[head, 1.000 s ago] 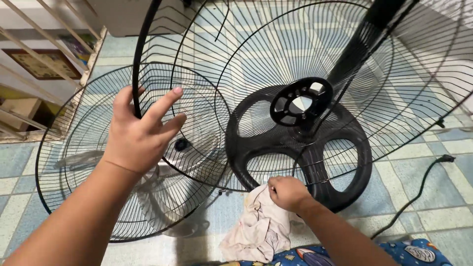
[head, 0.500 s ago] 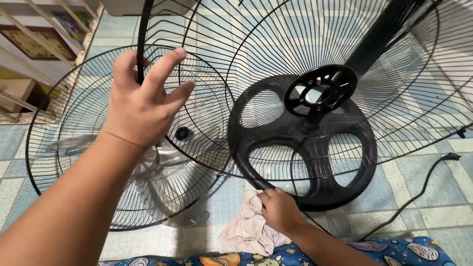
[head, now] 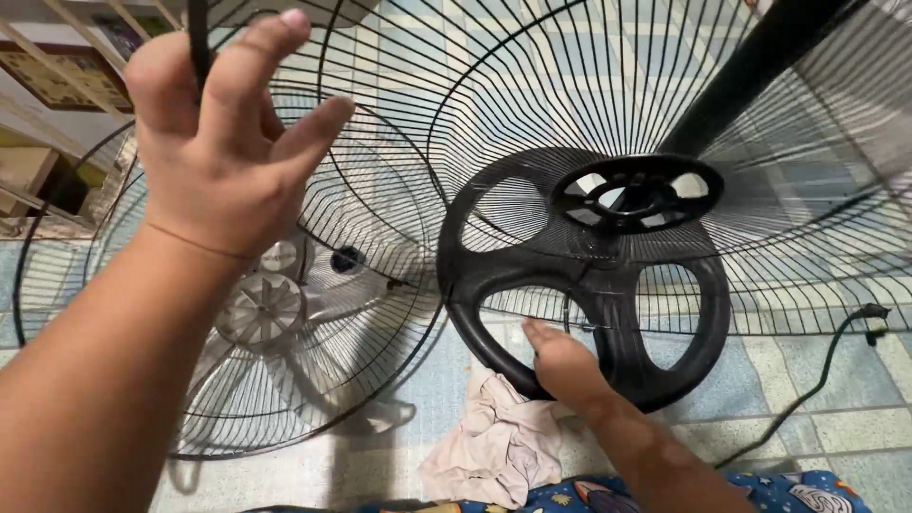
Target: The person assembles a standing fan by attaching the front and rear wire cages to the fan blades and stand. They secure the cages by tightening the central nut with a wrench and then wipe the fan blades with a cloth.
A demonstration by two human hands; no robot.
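Note:
My left hand [head: 214, 142] is raised at the upper left, shut on the black rim of a large wire fan guard [head: 570, 76] that it holds tilted over the floor. Through the wires I see the round black fan base [head: 684, 332] with three openings and the black hub ring [head: 636, 195] of the guard. My right hand [head: 560, 366] is low in the middle, gripping the top of a crumpled pale cloth [head: 499, 442], its fingers pressed against the base's front edge.
A second wire guard [head: 313, 399] lies on the tiled floor at left with a clear fan blade [head: 261, 309] on it. The black fan pole [head: 750, 66] rises at the upper right. A black power cord [head: 817, 380] trails right. A railing [head: 57, 57] stands at far left.
My left hand has lifted the guard's rim up and to the left, closer to the camera. My right hand has slid with the cloth up along the base's front edge.

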